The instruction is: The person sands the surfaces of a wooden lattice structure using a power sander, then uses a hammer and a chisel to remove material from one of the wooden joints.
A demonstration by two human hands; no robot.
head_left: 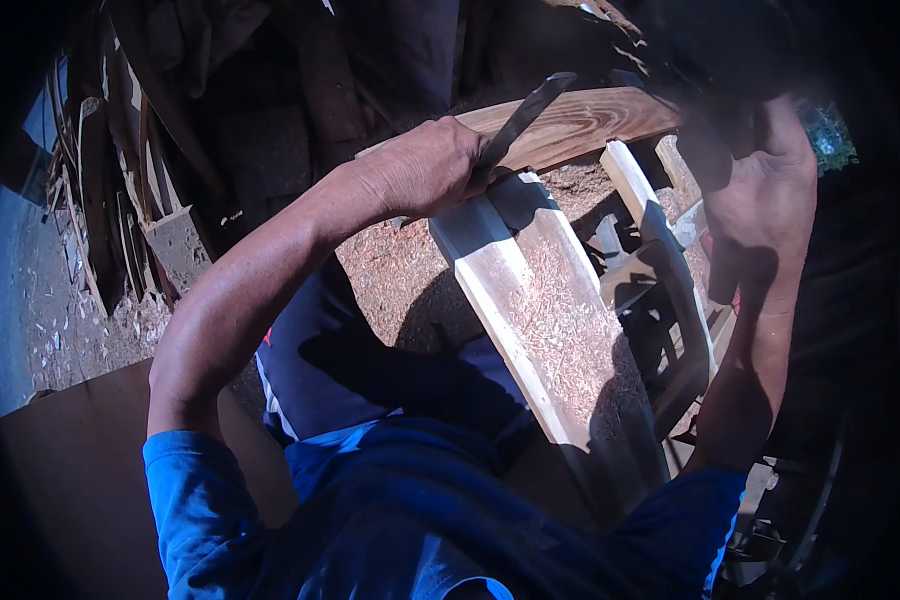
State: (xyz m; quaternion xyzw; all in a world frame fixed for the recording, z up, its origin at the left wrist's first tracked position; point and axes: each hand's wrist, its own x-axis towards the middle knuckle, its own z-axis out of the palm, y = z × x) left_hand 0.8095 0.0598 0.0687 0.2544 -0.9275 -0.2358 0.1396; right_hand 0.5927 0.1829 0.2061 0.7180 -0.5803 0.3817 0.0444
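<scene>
My left hand [430,165] is closed around a dark, flat, chisel-like bar [530,115], whose free end slants up to the right. That fist sits at the far end of a pale wooden piece [500,265] with raised sides and shavings along its middle. Just beyond it, a curved board [590,125] with a strong grain runs across. My right hand [760,200] is raised at the upper right, its fingers curled and partly in shadow. A dark, blurred shape [730,45] lies above it; what the hand grips cannot be made out.
Wooden offcuts and strips [120,170] lean in a pile at the left. A slatted wooden frame [660,230] stands to the right of the grooved piece. Shavings [400,280] cover the ground beside my leg, and a brown panel [80,450] lies at the lower left.
</scene>
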